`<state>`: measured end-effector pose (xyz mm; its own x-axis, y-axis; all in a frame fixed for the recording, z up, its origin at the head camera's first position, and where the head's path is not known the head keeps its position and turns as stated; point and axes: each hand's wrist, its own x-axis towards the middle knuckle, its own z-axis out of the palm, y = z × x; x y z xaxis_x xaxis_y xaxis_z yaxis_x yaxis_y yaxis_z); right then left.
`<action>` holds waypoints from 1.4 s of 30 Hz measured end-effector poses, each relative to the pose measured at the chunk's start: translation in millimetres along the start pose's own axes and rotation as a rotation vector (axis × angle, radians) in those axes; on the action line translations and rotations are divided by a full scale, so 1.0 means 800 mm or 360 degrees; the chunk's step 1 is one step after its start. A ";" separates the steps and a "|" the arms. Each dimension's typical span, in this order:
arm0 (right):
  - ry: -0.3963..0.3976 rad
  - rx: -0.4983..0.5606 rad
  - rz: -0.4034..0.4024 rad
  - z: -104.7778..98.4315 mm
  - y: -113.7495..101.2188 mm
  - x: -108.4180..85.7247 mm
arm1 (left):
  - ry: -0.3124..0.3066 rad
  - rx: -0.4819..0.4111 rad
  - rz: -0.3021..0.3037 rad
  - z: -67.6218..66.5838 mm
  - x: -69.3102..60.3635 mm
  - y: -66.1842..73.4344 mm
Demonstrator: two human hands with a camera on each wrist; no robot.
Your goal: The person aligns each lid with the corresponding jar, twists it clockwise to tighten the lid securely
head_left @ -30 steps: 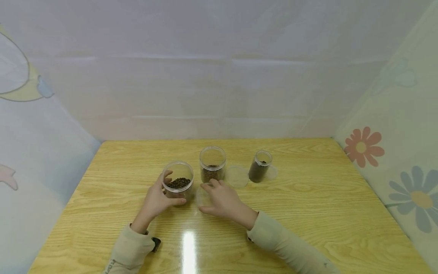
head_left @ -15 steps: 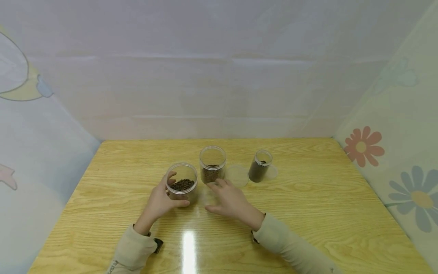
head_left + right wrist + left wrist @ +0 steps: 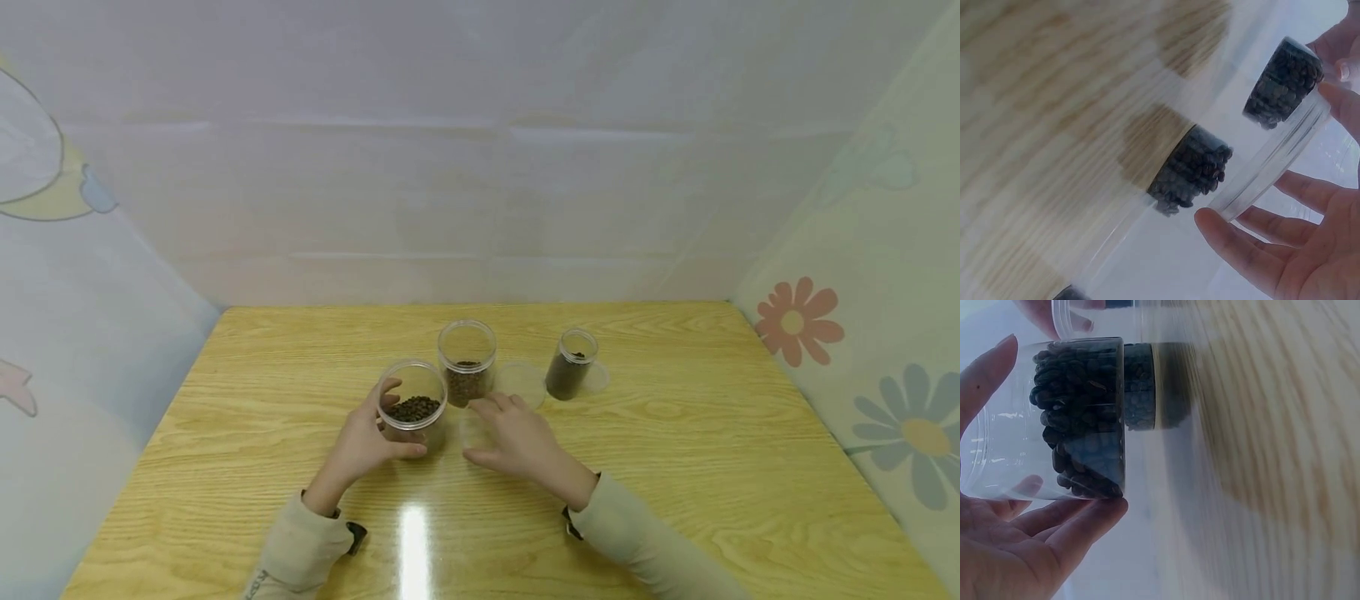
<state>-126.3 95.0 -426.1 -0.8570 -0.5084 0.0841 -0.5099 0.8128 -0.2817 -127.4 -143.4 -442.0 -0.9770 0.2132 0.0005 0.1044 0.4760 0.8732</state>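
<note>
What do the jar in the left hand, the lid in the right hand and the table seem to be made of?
Held jar: clear, glossy plastic or perhaps glass; dark beans show through its wall.
Held lid: clear, smooth, probably plastic; pale highlights run along its rim.
Table: wood or wood-look laminate, shiny; it shows grain and a bright reflection.
</note>
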 end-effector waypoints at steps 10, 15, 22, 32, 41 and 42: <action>0.0034 0.0031 0.0073 -0.005 0.008 -0.006 | -0.0030 -0.0052 0.0028 0.008 0.001 0.006; 0.0037 0.0059 0.0081 -0.005 0.011 -0.010 | -0.0024 -0.0064 0.0051 0.011 0.000 0.007; 0.0076 0.0054 0.0071 -0.008 0.015 -0.014 | -0.0030 -0.0043 0.0098 0.017 0.000 0.006; 0.0121 0.0079 0.0081 -0.011 0.022 -0.022 | -0.0058 -0.0051 0.0151 0.023 0.000 0.003; 0.0177 0.0109 0.0091 -0.010 0.032 -0.029 | -0.0085 -0.0023 0.0199 0.025 0.001 0.006; 0.0181 0.0115 0.0105 -0.011 0.033 -0.030 | -0.0093 -0.0020 0.0205 0.025 0.002 0.006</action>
<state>-119.8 131.1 -427.3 -0.8935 -0.4159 0.1695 -0.4490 0.8188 -0.3578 -124.9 -123.8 -447.2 -0.9431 0.3215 0.0847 0.2254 0.4310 0.8737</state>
